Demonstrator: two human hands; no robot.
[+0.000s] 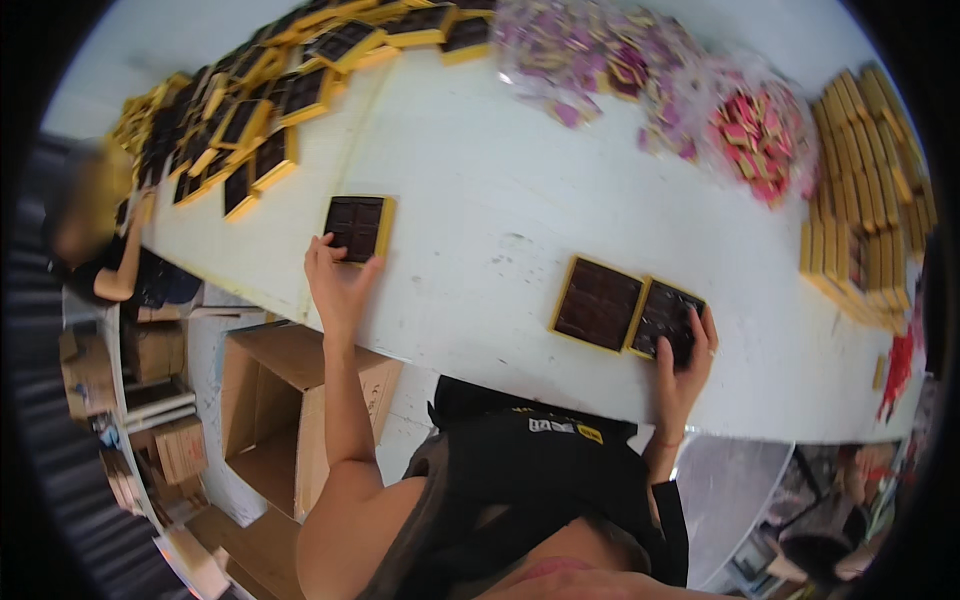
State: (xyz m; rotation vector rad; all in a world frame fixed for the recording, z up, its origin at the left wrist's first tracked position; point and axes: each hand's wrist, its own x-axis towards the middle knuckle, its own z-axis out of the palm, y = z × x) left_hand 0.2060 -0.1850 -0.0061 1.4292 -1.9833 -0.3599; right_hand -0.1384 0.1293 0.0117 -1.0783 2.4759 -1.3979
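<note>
My left hand (340, 285) is at the near edge of a shallow gold-edged box (358, 222) with a dark compartmented tray inside. Its thumb is at the right corner and its fingers curl over the left side. Farther right, two similar boxes lie side by side, almost touching. My right hand (688, 375) grips the right-hand box (668, 308) by its near end, thumb at the left and fingers at the right. The left-hand box (597, 305) of that pair lies flat, untouched. No contents show in the three trays.
Many gold-edged boxes (305, 95) are heaped at the far left of the white table (470, 200). Clear bags of purple packets (600, 60) and pink packets (755, 140) lie at the back. Gold boxes are stacked (860, 200) at right. An open carton (265, 410) stands below; another person (120, 230) is at left.
</note>
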